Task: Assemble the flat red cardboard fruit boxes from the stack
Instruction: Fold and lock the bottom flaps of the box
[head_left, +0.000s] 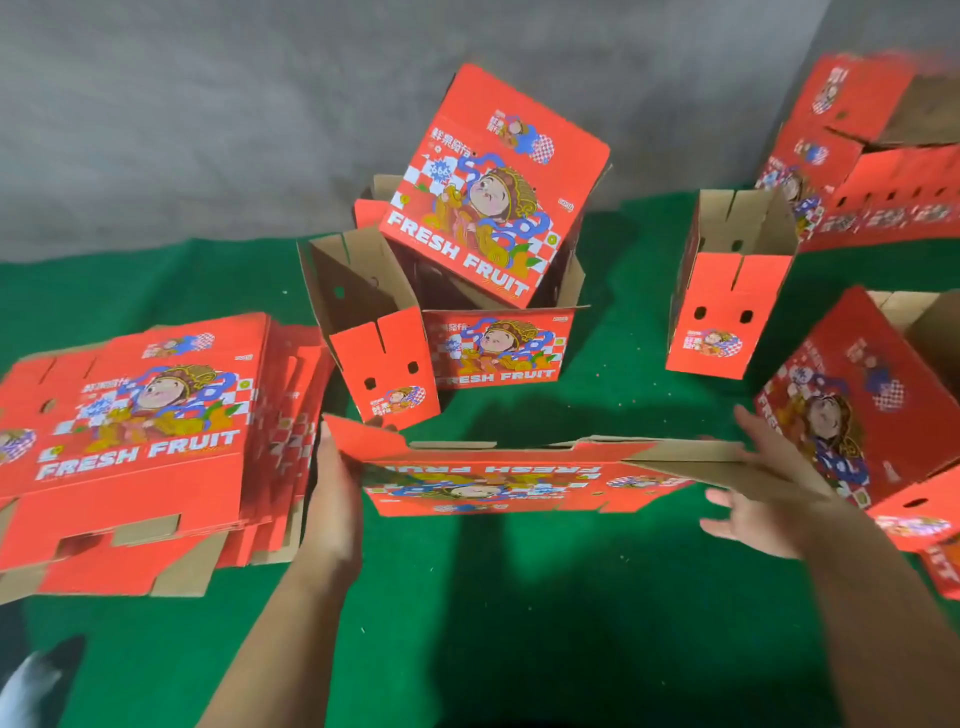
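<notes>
A red fruit box (498, 483) hangs between my hands above the green mat, seen almost edge-on, its print upside down and its brown flaps partly spread. My left hand (332, 499) presses flat against its left end with straight fingers. My right hand (763, 499) holds the right end flap, fingers spread over the brown cardboard and thumb below. The stack of flat red boxes (140, 447) lies on the mat at the left.
An opened box (447, 343) stands behind with another box (493, 182) tipped into it. More opened boxes stand at the right (727, 291), far right (862, 410) and back right (872, 156). The green mat (519, 623) ends at a grey floor behind.
</notes>
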